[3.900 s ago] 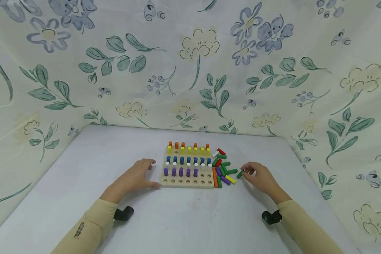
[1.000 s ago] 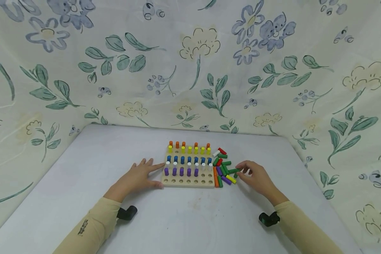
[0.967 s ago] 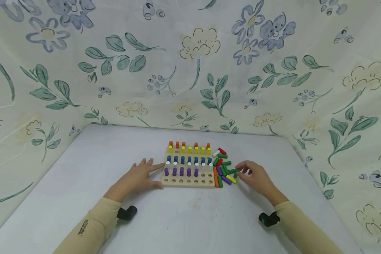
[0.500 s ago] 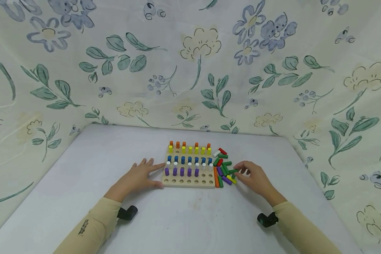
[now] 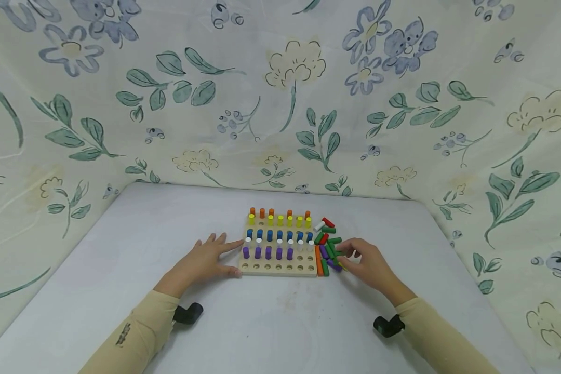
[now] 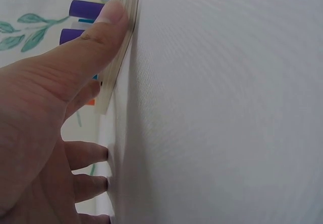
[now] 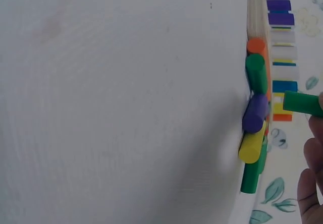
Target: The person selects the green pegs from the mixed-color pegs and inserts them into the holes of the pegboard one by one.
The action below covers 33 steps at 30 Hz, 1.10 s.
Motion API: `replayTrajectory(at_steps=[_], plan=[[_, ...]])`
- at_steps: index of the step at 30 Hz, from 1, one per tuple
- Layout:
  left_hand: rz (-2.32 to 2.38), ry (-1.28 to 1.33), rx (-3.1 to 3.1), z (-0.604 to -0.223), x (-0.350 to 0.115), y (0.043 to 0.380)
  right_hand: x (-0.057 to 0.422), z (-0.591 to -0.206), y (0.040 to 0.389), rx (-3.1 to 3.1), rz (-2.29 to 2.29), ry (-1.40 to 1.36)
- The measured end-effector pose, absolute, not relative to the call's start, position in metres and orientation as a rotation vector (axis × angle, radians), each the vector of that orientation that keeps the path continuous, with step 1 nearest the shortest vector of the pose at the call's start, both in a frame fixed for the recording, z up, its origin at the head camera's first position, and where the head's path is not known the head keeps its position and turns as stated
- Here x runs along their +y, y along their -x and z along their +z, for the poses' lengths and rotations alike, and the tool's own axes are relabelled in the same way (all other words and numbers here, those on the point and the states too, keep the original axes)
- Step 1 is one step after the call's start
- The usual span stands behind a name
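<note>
A light wooden pegboard (image 5: 262, 272) holds rows of orange, yellow, blue, white and purple pegs; its front row shows bare holes. My left hand (image 5: 198, 262) lies at the board's left side, fingers spread. Its thumb (image 6: 108, 19) and index finger touch the board's edge, while the other fingertips rest on the table. Thumb and fingers of my right hand (image 5: 366, 262) pinch a green peg (image 7: 299, 103), held above the loose pegs. That hand partly hides the pile in the head view. Below it, a yellow peg (image 7: 252, 146) and a purple peg (image 7: 256, 113) lie on the table.
Along the board's right side lie more loose pegs: orange pegs (image 5: 319, 264), green ones, a white peg (image 5: 319, 226) and a red peg (image 5: 328, 222). The white tabletop (image 5: 280, 322) ends at a flowered cloth backdrop (image 5: 243, 119). Both wrists wear black cameras.
My right hand has moved left with the green peg, from the pile's right side to over it. My left hand has spread its fingers and come against the board's edge.
</note>
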<state>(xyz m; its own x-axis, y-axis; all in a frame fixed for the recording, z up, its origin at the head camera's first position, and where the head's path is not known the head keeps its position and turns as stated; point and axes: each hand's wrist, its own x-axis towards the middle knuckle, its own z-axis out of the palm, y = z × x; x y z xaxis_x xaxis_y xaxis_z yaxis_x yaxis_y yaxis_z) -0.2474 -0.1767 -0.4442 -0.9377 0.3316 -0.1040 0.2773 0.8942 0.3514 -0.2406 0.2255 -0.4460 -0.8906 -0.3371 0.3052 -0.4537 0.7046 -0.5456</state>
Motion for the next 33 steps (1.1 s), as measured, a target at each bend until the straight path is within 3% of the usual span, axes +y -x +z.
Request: replayTrajectory(at_steps=[33], plan=[[0.478,-0.439,2.890,-0.444,-0.175,0.250,0.194,-0.446,0.242,-2.677,1.041,-0.740]])
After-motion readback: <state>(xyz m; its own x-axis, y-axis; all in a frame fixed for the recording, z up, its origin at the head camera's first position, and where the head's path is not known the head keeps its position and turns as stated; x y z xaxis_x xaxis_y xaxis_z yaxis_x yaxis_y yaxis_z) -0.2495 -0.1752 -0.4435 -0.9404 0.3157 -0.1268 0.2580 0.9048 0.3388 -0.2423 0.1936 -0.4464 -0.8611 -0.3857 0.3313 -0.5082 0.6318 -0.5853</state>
